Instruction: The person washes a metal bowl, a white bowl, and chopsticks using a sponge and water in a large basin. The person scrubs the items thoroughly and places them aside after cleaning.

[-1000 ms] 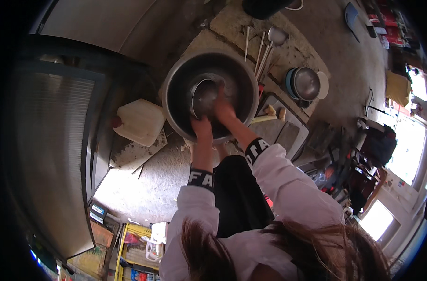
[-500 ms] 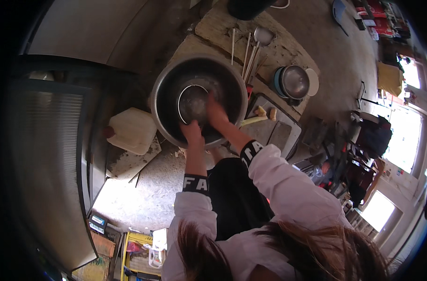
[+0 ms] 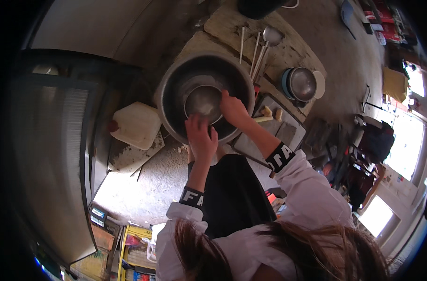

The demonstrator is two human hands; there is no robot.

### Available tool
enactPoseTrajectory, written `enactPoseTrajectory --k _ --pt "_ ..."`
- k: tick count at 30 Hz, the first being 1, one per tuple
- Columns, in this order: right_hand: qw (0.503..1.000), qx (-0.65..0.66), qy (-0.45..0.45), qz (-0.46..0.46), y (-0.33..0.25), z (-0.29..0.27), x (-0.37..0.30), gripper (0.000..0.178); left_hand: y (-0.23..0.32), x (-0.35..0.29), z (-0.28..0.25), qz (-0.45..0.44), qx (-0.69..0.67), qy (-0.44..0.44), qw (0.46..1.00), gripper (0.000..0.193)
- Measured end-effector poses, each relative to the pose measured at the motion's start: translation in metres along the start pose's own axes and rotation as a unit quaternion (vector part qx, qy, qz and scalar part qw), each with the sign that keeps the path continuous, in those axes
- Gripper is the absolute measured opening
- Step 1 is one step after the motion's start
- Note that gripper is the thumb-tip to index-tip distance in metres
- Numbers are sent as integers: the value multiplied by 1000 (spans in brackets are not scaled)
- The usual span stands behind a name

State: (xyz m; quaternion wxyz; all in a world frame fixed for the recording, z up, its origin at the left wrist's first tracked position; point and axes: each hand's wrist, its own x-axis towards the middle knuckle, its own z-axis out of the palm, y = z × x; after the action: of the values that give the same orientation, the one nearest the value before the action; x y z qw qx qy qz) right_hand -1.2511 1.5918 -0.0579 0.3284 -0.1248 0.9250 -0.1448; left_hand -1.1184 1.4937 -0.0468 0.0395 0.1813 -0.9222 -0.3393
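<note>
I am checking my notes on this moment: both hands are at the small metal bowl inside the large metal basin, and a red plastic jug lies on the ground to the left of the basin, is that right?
Not quite. In the head view the plastic jug is white or cream, with only a small red cap. The rest holds: the left hand and right hand are at the small metal bowl inside the large metal basin.

Large metal basins (image 3: 176,89): one. Small metal bowls: two, one inside the basin (image 3: 203,101) and one on a blue dish (image 3: 302,83). Ladles (image 3: 271,36): one. White plastic jugs (image 3: 135,125): one. Hands: two, left (image 3: 200,138) and right (image 3: 234,109).
</note>
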Motion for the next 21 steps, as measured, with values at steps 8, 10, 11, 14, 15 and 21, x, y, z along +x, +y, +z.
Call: enactPoseTrajectory --k 8,10,11,14,15,21 --pt "997 -78 3 1 -22 -6 6 22 -20 42 23 69 80 -152 983 74" --pt "996 -86 23 -4 -31 -13 10 19 -18 57 33 111 27 -153 982 80" --pt "995 -99 15 -17 -33 -13 13 19 -20 58 33 126 -48 -157 978 82" --pt "990 -140 8 -33 -19 -23 23 19 -26 60 13 148 -180 -336 913 79" --pt "989 -145 10 -39 -17 -22 24 19 -40 59 8 167 -102 -337 921 79" --pt "991 -129 24 -9 -22 -21 24 21 -40 76 9 145 57 -145 977 83"
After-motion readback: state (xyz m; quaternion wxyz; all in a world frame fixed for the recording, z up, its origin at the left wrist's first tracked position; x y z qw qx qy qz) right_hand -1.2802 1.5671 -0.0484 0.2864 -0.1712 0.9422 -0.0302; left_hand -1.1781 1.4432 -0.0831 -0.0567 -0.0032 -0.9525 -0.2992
